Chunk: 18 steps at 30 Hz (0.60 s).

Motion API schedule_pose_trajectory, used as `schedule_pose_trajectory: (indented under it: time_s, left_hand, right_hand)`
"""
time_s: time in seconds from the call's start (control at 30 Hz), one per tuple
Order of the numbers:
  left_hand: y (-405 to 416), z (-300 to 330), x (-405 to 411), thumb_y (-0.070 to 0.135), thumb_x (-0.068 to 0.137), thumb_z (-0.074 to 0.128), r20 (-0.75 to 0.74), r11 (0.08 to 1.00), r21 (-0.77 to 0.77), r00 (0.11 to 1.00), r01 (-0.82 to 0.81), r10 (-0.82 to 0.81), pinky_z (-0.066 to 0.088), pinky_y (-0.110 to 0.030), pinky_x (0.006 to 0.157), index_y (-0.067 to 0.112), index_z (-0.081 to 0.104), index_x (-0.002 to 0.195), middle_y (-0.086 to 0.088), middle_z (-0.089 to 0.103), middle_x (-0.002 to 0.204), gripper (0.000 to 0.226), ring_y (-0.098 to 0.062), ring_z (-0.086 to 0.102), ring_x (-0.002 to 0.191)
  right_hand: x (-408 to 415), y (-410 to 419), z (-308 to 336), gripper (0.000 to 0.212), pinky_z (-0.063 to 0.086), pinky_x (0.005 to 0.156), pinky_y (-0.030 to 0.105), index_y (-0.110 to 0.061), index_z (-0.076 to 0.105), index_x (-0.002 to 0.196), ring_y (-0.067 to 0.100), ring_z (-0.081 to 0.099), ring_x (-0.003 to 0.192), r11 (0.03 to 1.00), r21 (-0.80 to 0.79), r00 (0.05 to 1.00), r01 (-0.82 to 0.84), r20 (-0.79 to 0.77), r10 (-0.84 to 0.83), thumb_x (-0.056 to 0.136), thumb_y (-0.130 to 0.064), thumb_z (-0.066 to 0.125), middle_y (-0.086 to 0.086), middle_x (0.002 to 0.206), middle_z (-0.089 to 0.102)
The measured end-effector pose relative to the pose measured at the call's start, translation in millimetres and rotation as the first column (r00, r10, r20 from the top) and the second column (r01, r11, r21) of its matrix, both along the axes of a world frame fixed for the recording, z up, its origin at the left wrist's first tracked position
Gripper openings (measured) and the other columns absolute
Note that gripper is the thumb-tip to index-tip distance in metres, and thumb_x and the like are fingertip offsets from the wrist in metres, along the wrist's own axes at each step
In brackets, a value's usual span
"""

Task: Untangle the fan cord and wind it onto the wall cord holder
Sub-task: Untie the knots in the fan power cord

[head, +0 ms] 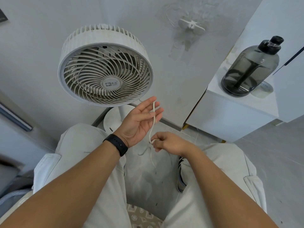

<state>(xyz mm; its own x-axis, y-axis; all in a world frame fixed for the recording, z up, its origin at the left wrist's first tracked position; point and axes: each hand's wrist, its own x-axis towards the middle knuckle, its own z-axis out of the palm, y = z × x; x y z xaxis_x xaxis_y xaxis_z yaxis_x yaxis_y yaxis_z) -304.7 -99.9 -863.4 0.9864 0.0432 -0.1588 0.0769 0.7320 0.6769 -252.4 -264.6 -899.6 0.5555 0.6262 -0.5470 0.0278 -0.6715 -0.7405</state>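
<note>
Pale grey wall and speckled grey floor tiles close in a tight corner. The right hand pinches the white fan cord between curled fingers; from that pinch the cord climbs to the left hand, palm up with relaxed, spread fingers, where it lies draped across them. Just beyond the left hand stands the fan on its round base. High above the pinch, on the wall, sits the bare white cord holder. Off to the right, a smoky water jug rests on a white cabinet.
</note>
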Motion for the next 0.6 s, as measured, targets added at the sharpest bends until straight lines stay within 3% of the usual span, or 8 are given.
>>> schedule_pose_trajectory:
  time_s: [0.13, 0.23, 0.37, 0.43, 0.53, 0.6]
  left_hand:
    - [-0.4, -1.9, -4.0, 0.001, 0.100, 0.059, -0.033, 0.931, 0.362, 0.998, -0.045, 0.061, 0.046, -0.039, 0.112, 0.028, 0.042, 0.153, -0.001, 0.061, 0.142, 0.062, -0.019, 0.062, 0.129]
    - [-3.2, -3.3, -6.7, 0.017, 0.100, 0.065, -0.044, 0.795, 0.606, 0.997, -0.021, 0.060, 0.046, -0.029, 0.108, 0.033, 0.032, 0.157, 0.005, 0.062, 0.140, 0.067, -0.003, 0.064, 0.121]
    - [-4.7, -9.3, -7.3, 0.025, 0.099, 0.067, -0.094, 0.614, 0.782, 0.994, 0.107, -0.053, 0.050, -0.030, 0.107, 0.025, 0.050, 0.146, 0.004, 0.066, 0.131, 0.049, -0.005, 0.066, 0.116]
    - [-7.5, -14.4, -7.6, 0.023, 0.100, 0.067, -0.110, 0.519, 0.843, 0.989, 0.143, -0.094, 0.053, -0.025, 0.093, 0.025, 0.056, 0.141, 0.005, 0.071, 0.114, 0.043, -0.010, 0.070, 0.101]
    - [-10.2, -17.5, -7.9, 0.019, 0.102, 0.062, -0.108, 0.494, 0.859, 0.991, 0.132, -0.076, 0.054, -0.025, 0.073, 0.024, 0.059, 0.137, 0.005, 0.073, 0.091, 0.036, -0.012, 0.066, 0.071]
    - [-10.2, -18.3, -7.9, 0.017, 0.103, 0.059, -0.104, 0.487, 0.866, 0.994, 0.112, -0.042, 0.053, -0.027, 0.064, 0.023, 0.066, 0.127, 0.001, 0.074, 0.087, 0.026, -0.013, 0.060, 0.063]
  right_hand:
    - [2.2, -2.1, 4.9, 0.022, 0.049, 0.065, 0.032, -0.011, 0.069, 0.103, 0.014, 0.059, 0.068, 0.983, 0.139, 0.991, 0.118, 0.041, -0.125, 0.107, -0.025, 0.053, 0.003, 0.077, 0.058]
    - [8.0, -6.8, 15.5, 0.026, 0.043, 0.053, 0.026, -0.010, 0.072, 0.105, 0.013, 0.054, 0.058, 0.882, 0.300, 0.932, 0.363, -0.115, -0.344, 0.108, -0.027, 0.052, 0.002, 0.077, 0.060]
    - [14.9, -10.2, 27.0, 0.028, 0.042, 0.048, 0.024, -0.005, 0.073, 0.111, 0.015, 0.053, 0.059, 0.729, 0.376, 0.812, 0.572, -0.389, -0.436, 0.107, -0.024, 0.053, 0.007, 0.083, 0.063]
    - [17.5, -13.5, 28.6, 0.031, 0.045, 0.049, 0.023, -0.001, 0.071, 0.117, 0.015, 0.056, 0.061, 0.702, 0.384, 0.790, 0.599, -0.423, -0.443, 0.107, -0.024, 0.052, 0.008, 0.087, 0.067]
    - [18.1, -14.6, 32.5, 0.028, 0.053, 0.053, 0.022, 0.000, 0.070, 0.117, 0.015, 0.063, 0.065, 0.623, 0.397, 0.734, 0.674, -0.459, -0.501, 0.106, -0.021, 0.054, 0.012, 0.095, 0.071]
    - [19.9, -13.6, 35.6, 0.021, 0.059, 0.059, 0.022, 0.000, 0.068, 0.117, 0.018, 0.069, 0.073, 0.485, 0.427, 0.644, 0.763, -0.562, -0.519, 0.104, -0.011, 0.056, 0.016, 0.101, 0.072]
